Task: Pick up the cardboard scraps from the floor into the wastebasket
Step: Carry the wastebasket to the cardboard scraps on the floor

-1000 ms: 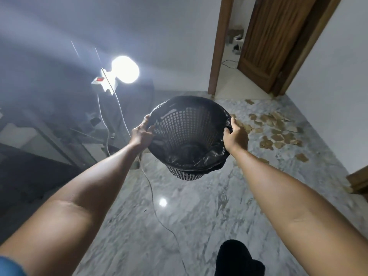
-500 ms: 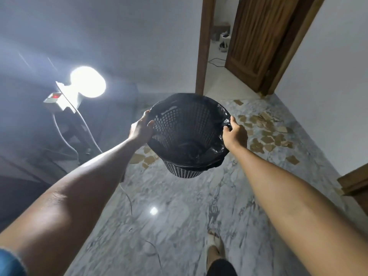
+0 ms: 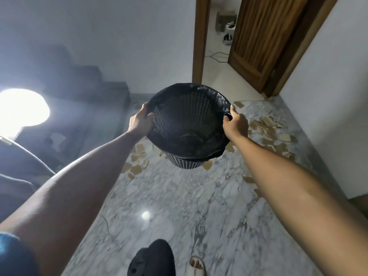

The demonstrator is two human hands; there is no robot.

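Wastebasket (image 3: 189,126) nearer the cardboard scraps (image 3: 268,130), more scraps now in view under its left side.

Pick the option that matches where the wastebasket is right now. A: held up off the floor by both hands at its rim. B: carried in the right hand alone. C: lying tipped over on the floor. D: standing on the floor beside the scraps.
A: the left hand and right hand each grip the rim of the wastebasket, which hangs above the cardboard scraps on the floor.
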